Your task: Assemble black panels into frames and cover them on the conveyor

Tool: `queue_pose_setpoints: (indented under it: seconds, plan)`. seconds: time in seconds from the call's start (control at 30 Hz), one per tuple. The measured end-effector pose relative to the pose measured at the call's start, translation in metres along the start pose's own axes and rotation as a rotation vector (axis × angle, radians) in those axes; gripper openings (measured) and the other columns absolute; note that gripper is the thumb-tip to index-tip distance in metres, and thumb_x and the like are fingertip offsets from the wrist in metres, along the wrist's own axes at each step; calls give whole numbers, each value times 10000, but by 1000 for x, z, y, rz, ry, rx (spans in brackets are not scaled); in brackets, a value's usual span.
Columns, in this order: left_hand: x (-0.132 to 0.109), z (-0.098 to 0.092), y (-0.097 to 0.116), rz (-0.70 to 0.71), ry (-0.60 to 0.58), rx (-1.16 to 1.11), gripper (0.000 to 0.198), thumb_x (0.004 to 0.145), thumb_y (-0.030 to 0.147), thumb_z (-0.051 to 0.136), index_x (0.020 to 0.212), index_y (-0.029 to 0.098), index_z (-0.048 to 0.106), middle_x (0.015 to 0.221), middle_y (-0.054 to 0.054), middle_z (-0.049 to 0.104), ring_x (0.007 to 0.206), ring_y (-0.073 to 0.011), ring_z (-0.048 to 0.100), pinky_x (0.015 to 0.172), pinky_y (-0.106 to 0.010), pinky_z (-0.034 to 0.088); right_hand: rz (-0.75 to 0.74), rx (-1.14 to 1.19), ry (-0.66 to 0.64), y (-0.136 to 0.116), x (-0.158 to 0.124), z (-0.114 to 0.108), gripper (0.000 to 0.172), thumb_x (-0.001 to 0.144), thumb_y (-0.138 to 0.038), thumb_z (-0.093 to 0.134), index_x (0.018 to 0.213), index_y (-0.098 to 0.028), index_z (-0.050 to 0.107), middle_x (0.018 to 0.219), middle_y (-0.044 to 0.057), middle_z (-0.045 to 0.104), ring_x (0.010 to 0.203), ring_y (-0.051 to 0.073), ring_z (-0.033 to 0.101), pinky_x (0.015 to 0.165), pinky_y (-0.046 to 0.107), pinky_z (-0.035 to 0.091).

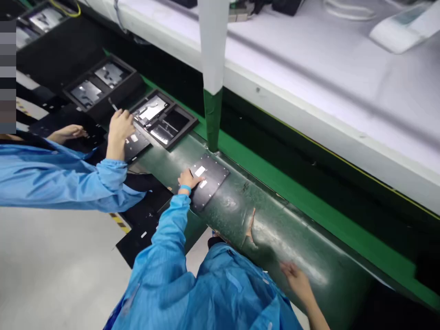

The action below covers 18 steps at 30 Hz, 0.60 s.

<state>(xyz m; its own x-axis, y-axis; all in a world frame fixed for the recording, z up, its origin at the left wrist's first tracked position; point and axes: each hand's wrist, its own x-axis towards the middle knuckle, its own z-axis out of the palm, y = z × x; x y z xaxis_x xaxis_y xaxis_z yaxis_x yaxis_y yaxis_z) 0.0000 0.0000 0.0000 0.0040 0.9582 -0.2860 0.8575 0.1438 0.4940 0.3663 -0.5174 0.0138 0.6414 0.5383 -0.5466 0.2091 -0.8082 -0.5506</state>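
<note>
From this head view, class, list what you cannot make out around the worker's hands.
- White labels on the black plate: print too small.
- Left hand: fingertips blend into the plate's edge.
- Right hand: motion-blurred on the green belt.
- Co-worker's hand: thin tool unclear.

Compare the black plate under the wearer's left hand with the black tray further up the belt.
The black plate is a flat sheet carrying two small white labels; the black tray is moulded with raised walls and compartments holding shiny parts. The left hand rests on the plate's edge; the tray is touched by a co-worker's hand instead. Both are dark and lie on the green belt.
</note>
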Motion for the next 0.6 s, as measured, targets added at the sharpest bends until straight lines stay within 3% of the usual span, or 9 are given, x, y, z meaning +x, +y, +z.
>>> queue_pose_setpoints:
  seconds: [0.17, 0.23, 0.3, 0.43, 0.5, 0.6]
  plan:
    - [-102, 57, 48, 76, -1, -22, 854, 790, 667, 790, 1426, 160, 534, 1408, -250, 619, 1334, -439, 539, 1058, -513, 415, -198, 145, -165, -120, 22, 93, 391, 719, -524, 692, 977, -232, 727, 921, 95, 778, 958, 297, 758, 964, 458, 586]
    - [-145, 81, 57, 162, 42, -14, 860, 845, 646, 716, 1502, 137, 496, 1419, -273, 599, 1318, -439, 548, 1045, -496, 427, -132, 248, -153, -159, 24, 122, 377, 746, -450, 739, 1043, -221, 697, 956, 73, 768, 931, 263, 741, 891, 408, 591]
    - [-180, 106, 55, 278, 91, -4, 824, 877, 611, 652, 1521, 120, 497, 1427, -287, 584, 1307, -441, 552, 1061, -505, 420, -10, 370, -127, -182, 30, 138, 337, 762, -403, 770, 1034, -225, 684, 935, 53, 755, 867, 247, 725, 789, 370, 581]
    - [-210, 156, 46, 274, 244, -26, 684, 852, 562, 601, 1432, 199, 597, 1520, -274, 512, 1315, -491, 541, 1038, -588, 429, 61, 647, -133, -178, 48, 138, 326, 719, -378, 825, 965, -230, 671, 864, 23, 727, 851, 251, 717, 728, 339, 545]
    - [-222, 171, 48, 248, 238, -82, 629, 812, 559, 616, 1343, 223, 639, 1499, -263, 539, 1312, -513, 545, 1017, -615, 446, 91, 770, -145, -161, 47, 134, 378, 700, -396, 829, 995, -234, 656, 889, 29, 731, 854, 262, 722, 711, 343, 541]
    - [-249, 181, 55, 218, 180, -166, 532, 769, 539, 637, 1221, 260, 648, 1415, -229, 624, 1291, -514, 577, 1002, -621, 473, 106, 881, -30, -129, 32, 123, 412, 664, -401, 850, 961, -232, 619, 965, 52, 735, 950, 273, 727, 748, 332, 546]
